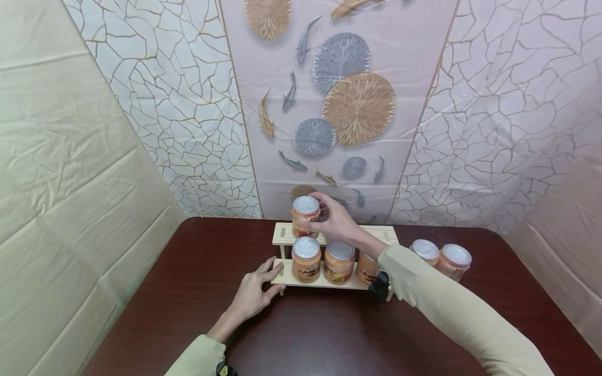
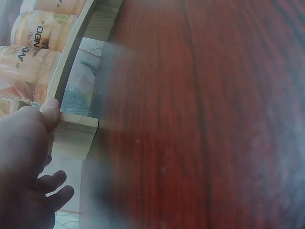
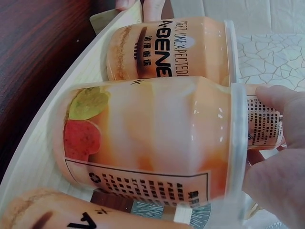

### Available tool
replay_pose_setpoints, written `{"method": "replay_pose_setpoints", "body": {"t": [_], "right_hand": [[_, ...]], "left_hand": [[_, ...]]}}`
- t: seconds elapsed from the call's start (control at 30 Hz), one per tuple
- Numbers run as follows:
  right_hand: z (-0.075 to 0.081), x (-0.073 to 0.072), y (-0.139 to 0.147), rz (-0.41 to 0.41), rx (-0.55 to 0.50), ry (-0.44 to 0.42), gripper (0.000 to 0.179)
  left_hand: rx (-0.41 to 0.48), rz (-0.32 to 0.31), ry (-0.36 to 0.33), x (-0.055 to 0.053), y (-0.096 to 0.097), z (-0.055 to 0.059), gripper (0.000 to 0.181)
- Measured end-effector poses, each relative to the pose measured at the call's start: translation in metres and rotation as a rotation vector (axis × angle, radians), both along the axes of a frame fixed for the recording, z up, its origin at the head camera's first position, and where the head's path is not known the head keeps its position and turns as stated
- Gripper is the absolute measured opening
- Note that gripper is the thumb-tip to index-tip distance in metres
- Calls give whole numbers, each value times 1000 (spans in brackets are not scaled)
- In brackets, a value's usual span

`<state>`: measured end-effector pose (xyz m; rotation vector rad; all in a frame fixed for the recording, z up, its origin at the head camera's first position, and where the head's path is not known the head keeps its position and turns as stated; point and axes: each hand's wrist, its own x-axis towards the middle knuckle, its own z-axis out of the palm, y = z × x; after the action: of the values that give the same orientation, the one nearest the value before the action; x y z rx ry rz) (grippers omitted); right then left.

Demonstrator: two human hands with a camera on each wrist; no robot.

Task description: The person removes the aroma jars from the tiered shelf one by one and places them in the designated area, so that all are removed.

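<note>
A two-tier pale wooden rack (image 1: 288, 281) stands on the table. My left hand (image 1: 254, 288) grips the left end of its lower tier, the thumb (image 2: 50, 114) at the front edge in the left wrist view. My right hand (image 1: 336, 222) holds an orange can (image 1: 303, 218) with a silvery lid, at the left part of the upper tier (image 1: 383, 234). Whether its base touches the board is hidden. Along the lower tier stand a left can (image 1: 307, 265), a middle can (image 3: 143, 133) and a right can (image 1: 367, 269), partly hidden by my right arm.
Two more lidded cans (image 1: 425, 250) (image 1: 455, 259) stand on the dark red-brown table (image 1: 211, 250) right of the rack, partly behind my right forearm. A patterned cloth wall (image 1: 188, 104) rises behind the table, with a plain beige cloth (image 1: 70, 183) on the left.
</note>
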<state>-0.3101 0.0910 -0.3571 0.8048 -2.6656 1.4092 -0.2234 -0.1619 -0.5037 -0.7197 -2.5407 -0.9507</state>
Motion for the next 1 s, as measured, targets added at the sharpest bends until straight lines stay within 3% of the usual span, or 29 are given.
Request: {"method": "replay_pose_setpoints", "body": {"t": [0.6,1.0], "right_hand": [[4,2,13,-20,-35,-17,78],[11,4,38,-45,-46,1,76]], "left_hand": [[-2,9,49,0,1,-1,51],[7,8,17,0,1,-1,52]]}}
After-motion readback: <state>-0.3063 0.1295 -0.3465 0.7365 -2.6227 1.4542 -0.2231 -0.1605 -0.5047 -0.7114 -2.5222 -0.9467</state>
